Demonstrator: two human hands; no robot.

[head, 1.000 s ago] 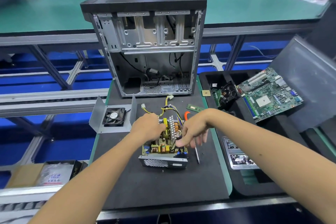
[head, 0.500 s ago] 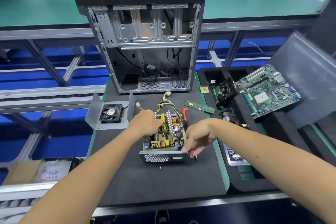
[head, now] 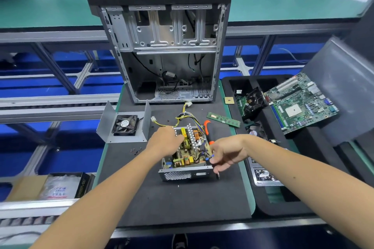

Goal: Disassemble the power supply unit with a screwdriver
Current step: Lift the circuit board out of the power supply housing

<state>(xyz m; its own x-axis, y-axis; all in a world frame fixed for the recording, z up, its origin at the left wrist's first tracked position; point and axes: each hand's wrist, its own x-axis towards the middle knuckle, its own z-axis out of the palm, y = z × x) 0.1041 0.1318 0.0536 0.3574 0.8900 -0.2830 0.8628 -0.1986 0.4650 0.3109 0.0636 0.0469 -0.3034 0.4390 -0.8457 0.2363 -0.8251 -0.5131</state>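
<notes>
Right hand (head: 227,152) now dropping to power supply unit's (head: 187,154) near right corner, fingers pinching there | left hand (head: 166,140) gripping far left edge | unit sitting mid-mat | screwdriver (head: 208,130) lying idle behind | likely freeing board by hand.

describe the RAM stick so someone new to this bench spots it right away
Start at the open computer case standing at the back of the black mat. Just in front of its right corner, the RAM stick lies flat, alone. It is the only long, thin green strip; the green motherboard is broad and sits in the tray at right.
</notes>
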